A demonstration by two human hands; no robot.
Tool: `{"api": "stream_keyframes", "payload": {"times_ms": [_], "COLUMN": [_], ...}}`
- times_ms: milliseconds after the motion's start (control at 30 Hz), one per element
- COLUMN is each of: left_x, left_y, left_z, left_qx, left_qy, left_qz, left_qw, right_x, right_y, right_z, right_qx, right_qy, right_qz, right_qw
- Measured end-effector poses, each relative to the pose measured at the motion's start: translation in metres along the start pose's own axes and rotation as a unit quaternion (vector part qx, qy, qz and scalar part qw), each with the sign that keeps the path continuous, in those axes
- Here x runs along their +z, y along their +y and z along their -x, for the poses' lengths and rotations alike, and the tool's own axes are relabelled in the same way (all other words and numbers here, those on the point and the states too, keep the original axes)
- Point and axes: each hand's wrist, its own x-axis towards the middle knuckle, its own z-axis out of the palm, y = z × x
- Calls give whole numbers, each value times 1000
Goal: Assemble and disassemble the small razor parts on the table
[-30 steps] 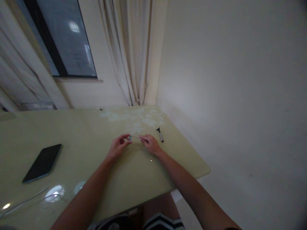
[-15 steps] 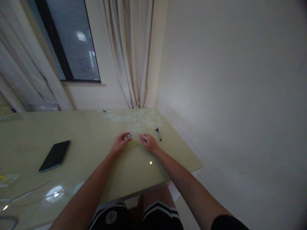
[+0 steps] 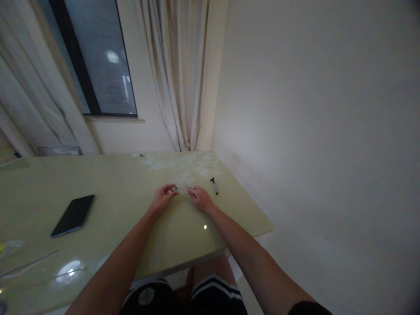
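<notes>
Over the middle of the table (image 3: 108,179), my left hand (image 3: 162,197) pinches a small white-and-green object (image 3: 176,189) between thumb and fingers; it is too small for me to tell its kind. A thin pale strand (image 3: 182,189) spans the short gap from that object to my right hand (image 3: 200,197). The fingers of my right hand are closed on the strand's other end. Just beyond my right hand lies a razor (image 3: 214,186) with a dark head and grey handle, touched by neither hand.
A black tablet-like device (image 3: 72,215) lies on the left of the table. Nearer the left edge are a clear plastic bag (image 3: 12,248) with something yellow and a thin cable (image 3: 29,264). A small dark piece (image 3: 141,155) sits at the back edge. The wall (image 3: 311,144) borders the right side.
The view has shifted slightly, moving the whole scene a little down and left. Both hands keep their pinch, with the strand still stretched between them.
</notes>
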Motion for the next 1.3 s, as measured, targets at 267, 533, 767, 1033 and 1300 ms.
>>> {"api": "stream_keyframes", "payload": {"times_ms": [267,533,767,1033,1300], "left_x": [0,4,-1,-1,0], "left_y": [-5,-6,-4,-1,-4], "left_z": [-5,-5,1,4,4], "left_qx": [-5,-11,-11,-8,-6], "left_qy": [-12,-14,3,4,5], "left_qz": [-25,-40,-29,-34,-38], "left_qw": [1000,999,1000,999,999], "right_x": [2,-6,-5,-2,2], "right_y": [-1,-7,-5,-2,0], "right_z": [1,7,9,9,8], "right_qx": [-6,41,30,11,9], "right_qy": [12,14,20,47,53], "right_qz": [13,17,-2,-20,-15], "right_qw": [1000,999,999,999,998]}}
